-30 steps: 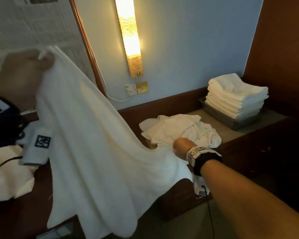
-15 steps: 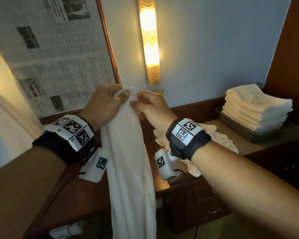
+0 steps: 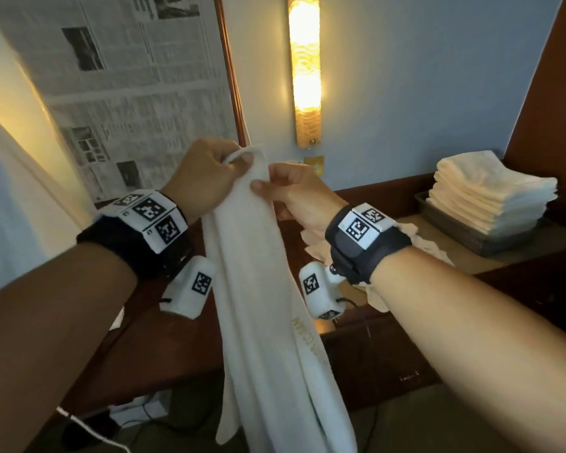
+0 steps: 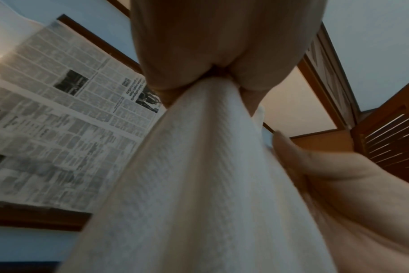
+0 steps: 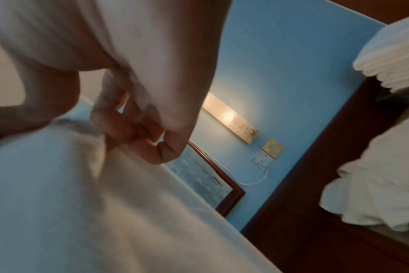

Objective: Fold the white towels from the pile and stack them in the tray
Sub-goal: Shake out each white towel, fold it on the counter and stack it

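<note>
A white towel [image 3: 265, 305] hangs folded lengthwise in front of me, its top held up at chest height. My left hand [image 3: 206, 178] grips the top corners, with the cloth bunched in its curled fingers [image 4: 213, 81]. Beside it, my right hand [image 3: 288, 191] pinches the same top edge with thumb and fingertips [image 5: 119, 129]. The loose pile of towels [image 3: 415, 243] lies on the wooden counter behind my right wrist, mostly hidden. A stack of folded towels [image 3: 487, 194] sits in the dark tray [image 3: 490, 240] at the far right.
A lit wall lamp [image 3: 304, 70] hangs above a gold switch plate [image 3: 314, 163]. A framed newspaper-covered panel [image 3: 118, 86] fills the left wall. The counter [image 3: 517, 279] runs along the wall. A dark wood panel [image 3: 556, 103] rises behind the tray. Cables lie on the floor [image 3: 89, 429].
One second ago the towel was spread wide, left hand high and right hand low by the pile. The hands have come together, so the towel now hangs folded in half; since then little has moved.
</note>
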A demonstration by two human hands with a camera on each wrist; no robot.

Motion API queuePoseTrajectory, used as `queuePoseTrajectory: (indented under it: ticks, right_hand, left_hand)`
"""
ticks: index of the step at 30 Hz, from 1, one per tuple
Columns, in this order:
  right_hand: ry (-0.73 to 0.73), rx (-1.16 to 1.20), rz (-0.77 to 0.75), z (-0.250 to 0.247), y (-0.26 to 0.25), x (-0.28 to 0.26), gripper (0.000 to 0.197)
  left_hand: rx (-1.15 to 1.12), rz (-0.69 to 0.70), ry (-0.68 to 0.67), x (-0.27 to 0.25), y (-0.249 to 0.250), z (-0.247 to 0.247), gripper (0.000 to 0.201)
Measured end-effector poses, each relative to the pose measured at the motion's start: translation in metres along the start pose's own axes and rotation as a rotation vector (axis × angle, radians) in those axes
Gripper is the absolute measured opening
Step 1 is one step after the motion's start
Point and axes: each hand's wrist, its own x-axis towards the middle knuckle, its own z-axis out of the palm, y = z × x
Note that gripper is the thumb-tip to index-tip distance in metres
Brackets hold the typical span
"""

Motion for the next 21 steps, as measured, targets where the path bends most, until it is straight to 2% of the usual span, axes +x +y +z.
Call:
queuePoseTrajectory:
  ticks: [2, 4, 7, 10, 14, 18, 21]
  right_hand:
    - [-0.037, 0.058, 0.039, 0.003, -0.007, -0.004, 0.021]
    - [-0.149, 0.102, 0.122, 0.003, -0.005, -0.014, 0.019]
    - [-0.217, 0.035, 0.235, -0.003, 0.017, -0.03, 0.024]
    - [-0.18, -0.121, 0.33, -0.025, 0.049, -0.047, 0.038]
    - [-0.094, -0.477, 0.476, -0.067, 0.096, -0.08, 0.028]
    - [-0.071, -0.555, 0.584, -0.103, 0.128, -0.101, 0.034]
    - [-0.008, -0.701, 0.642, -0.13, 0.142, -0.114, 0.027]
  left_hand:
    - [-0.058, -0.004, 0.031, -0.001, 0.0, -0.001, 0.025]
    - [-0.079, -0.008, 0.088, 0.001, 0.0, -0.008, 0.026]
    - [-0.102, 0.013, 0.168, 0.007, 0.003, -0.025, 0.036]
    - [-0.091, 0.02, 0.259, 0.016, 0.002, -0.047, 0.039]
    - [-0.016, 0.027, 0.304, 0.021, -0.007, -0.071, 0.036]
    - [-0.017, 0.023, 0.339, 0.022, -0.008, -0.086, 0.032]
    - [-0.019, 0.004, 0.402, 0.025, -0.01, -0.1, 0.021]
